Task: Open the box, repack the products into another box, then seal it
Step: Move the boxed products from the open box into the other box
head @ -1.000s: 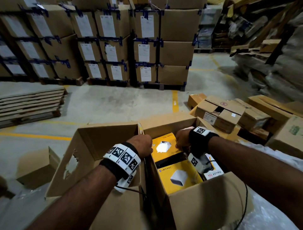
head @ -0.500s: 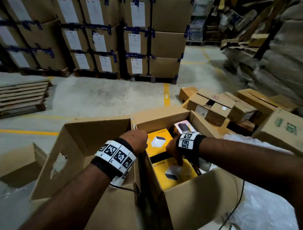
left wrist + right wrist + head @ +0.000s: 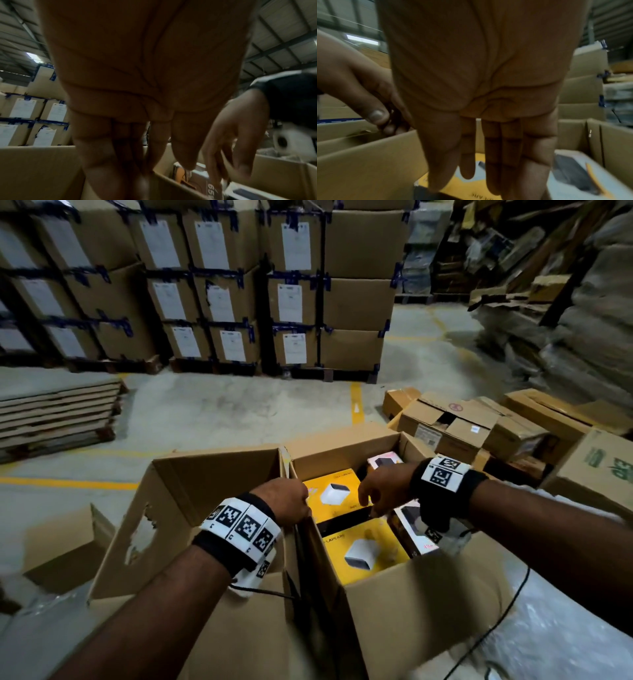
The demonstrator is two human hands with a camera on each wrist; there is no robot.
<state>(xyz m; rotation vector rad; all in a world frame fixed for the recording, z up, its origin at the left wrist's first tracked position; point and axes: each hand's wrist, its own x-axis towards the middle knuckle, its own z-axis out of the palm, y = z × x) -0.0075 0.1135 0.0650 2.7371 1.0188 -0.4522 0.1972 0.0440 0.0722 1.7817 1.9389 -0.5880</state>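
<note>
- The empty brown cardboard carton (image 3: 191, 491) stood open on the left, torn on one side.
- The left hand (image 3: 286, 501) gripped the cardboard edge between the cartons.
- The glossy yellow product boxes (image 3: 337, 496) lay flat in the right-hand brown carton (image 3: 421, 604); they looked light, stiff and slick, best lifted by opposite edges.
- The right hand (image 3: 382, 487) hovered over them, fingers straight, holding nothing.

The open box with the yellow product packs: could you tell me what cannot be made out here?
- Left box: its floor, hidden by its own walls in the head view.
- Left hand: fingertips, behind the shared box wall.
- Pack lettering: blurred in the left wrist view.
</note>
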